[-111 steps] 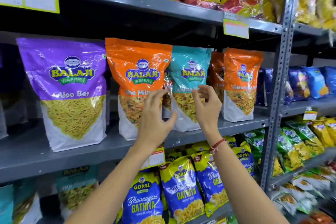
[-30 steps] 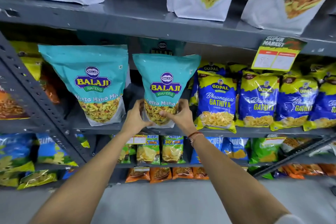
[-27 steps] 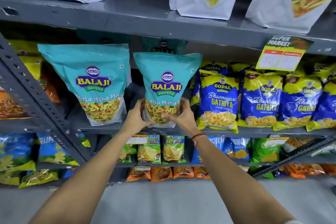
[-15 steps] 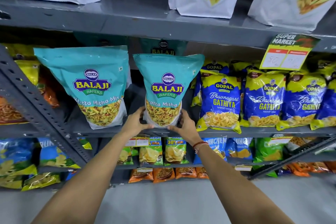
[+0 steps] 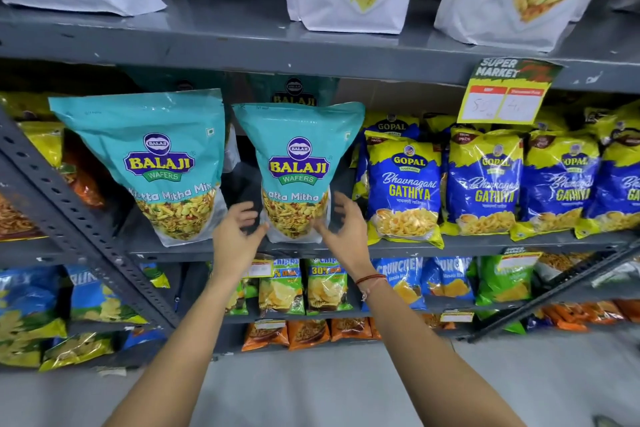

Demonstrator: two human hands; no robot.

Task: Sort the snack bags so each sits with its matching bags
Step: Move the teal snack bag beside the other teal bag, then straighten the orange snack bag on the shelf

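Grey metal shelf (image 5: 450, 246): our teal Balaji bag (image 5: 298, 170) stands upright beside a matching teal bag (image 5: 156, 163), blue Gopal bags (image 5: 403, 184) at its right. Our left hand (image 5: 235, 239) and right hand (image 5: 346, 229) flank its base, fingers spread, holding nothing.

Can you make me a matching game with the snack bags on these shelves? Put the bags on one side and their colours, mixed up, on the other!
Things:
1. Balaji bag between the hands
2. Gathiya bag
3. Chips bag on the shelf below
4. Small packets on the lowest shelf

Colours:
A. orange
B. teal
C. green and yellow, marked 30%
D. blue with a yellow top

Pairs: 1-B, 2-D, 3-C, 4-A
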